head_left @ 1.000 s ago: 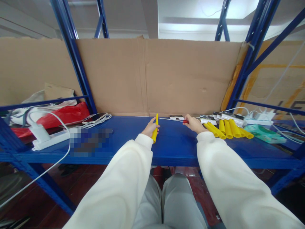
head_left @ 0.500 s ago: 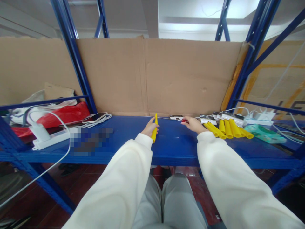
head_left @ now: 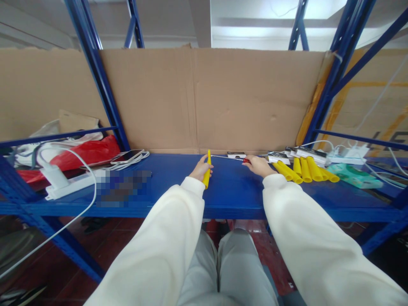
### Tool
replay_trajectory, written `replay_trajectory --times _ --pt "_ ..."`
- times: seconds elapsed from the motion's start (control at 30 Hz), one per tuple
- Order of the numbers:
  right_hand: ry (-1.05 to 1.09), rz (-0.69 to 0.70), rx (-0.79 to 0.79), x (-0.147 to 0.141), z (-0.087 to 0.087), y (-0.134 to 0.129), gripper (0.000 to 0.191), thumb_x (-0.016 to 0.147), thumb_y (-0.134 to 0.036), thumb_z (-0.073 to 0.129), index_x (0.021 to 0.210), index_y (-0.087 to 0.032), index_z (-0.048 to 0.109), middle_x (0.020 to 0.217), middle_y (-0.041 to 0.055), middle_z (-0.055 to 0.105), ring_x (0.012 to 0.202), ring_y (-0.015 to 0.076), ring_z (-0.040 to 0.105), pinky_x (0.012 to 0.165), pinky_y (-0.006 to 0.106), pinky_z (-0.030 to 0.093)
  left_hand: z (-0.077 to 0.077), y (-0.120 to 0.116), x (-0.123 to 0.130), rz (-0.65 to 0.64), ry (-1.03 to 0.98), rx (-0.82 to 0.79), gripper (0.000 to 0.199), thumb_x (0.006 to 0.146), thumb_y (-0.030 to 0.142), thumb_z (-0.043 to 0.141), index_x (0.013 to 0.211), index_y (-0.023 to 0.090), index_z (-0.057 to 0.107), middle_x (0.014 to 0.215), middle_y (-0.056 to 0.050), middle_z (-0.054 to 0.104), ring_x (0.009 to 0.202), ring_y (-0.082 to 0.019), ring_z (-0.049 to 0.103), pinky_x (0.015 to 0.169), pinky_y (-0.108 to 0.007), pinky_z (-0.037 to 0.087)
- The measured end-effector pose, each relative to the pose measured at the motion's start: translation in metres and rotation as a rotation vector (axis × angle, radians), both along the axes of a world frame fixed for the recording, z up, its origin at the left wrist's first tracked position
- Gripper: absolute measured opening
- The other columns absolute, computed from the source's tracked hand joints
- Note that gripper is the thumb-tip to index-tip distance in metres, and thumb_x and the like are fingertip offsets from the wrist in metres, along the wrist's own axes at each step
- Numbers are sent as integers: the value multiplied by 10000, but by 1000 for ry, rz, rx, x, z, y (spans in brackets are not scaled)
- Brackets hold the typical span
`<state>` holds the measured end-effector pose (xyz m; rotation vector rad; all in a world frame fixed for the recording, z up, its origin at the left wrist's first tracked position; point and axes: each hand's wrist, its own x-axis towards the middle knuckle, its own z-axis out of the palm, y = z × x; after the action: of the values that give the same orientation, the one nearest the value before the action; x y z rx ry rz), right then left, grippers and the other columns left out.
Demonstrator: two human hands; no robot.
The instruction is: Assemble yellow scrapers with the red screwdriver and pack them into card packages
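Observation:
My left hand [head_left: 200,168] is closed round a yellow tapered tube [head_left: 207,172], which stands nearly upright with its narrow end at the top. In my right hand [head_left: 259,165] is a screwdriver [head_left: 246,161] with a red handle, mostly covered by the fingers. Its long thin metal shaft points left, and the tip is close to the upper part of the yellow tube; whether they touch I cannot tell. Several more yellow tubes [head_left: 305,170] lie in a group just right of my right hand, their hollow ends facing me.
Small black-and-white boxes [head_left: 279,157] lie along the back of the blue shelf [head_left: 236,187], before a cardboard panel [head_left: 248,102]. A green packet [head_left: 355,176] sits at right. At left are a white power strip [head_left: 68,187], a phone [head_left: 128,156] with cable, and a red bag [head_left: 92,153].
Both hands keep their hold on the yellow tube and the screwdriver and have hardly moved. The whole view has shifted slightly.

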<state>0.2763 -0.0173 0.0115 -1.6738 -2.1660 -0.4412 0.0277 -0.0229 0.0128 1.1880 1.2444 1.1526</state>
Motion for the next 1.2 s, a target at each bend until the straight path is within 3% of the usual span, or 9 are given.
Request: replay_trajectory --times 0.17,0.33,0.6,0.87,1.2 --pt "10 -51 34 -2 -1 0 204 931 -261 548 1123 -202 581 926 103 757 859 260 700 686 295 442 -1 2 0 5 8 3 786 819 -12 504 1532 272 333 769 11 565 477 -76 481 432 -171 386" --pt "11 -79 48 -3 2 -2 174 923 -237 543 1083 -195 596 919 112 753 848 255 697 668 288 426 3 -2 1 -5 9 -18 766 827 -31 498 1520 259 351 758 19 555 456 -68 469 422 -173 372" --pt "32 67 32 2 -1 -3 188 952 -330 553 1061 -223 662 1075 97 760 973 251 696 735 298 460 1 -1 -2 -3 57 3 771 843 -16 517 1529 276 320 790 20 552 472 -70 480 431 -179 374" --pt "14 -55 68 2 -1 0 157 917 -262 551 1058 -220 606 879 80 748 804 247 682 644 289 400 2 -1 -4 -38 99 12 756 848 -2 508 1527 276 325 811 12 557 474 -68 478 425 -176 364" --pt "44 41 41 1 0 -3 236 971 -376 516 1060 -233 680 1024 95 766 955 255 698 726 302 463 1 0 -5 0 103 11 750 855 -8 525 1522 277 340 811 13 575 479 -72 487 450 -185 379"
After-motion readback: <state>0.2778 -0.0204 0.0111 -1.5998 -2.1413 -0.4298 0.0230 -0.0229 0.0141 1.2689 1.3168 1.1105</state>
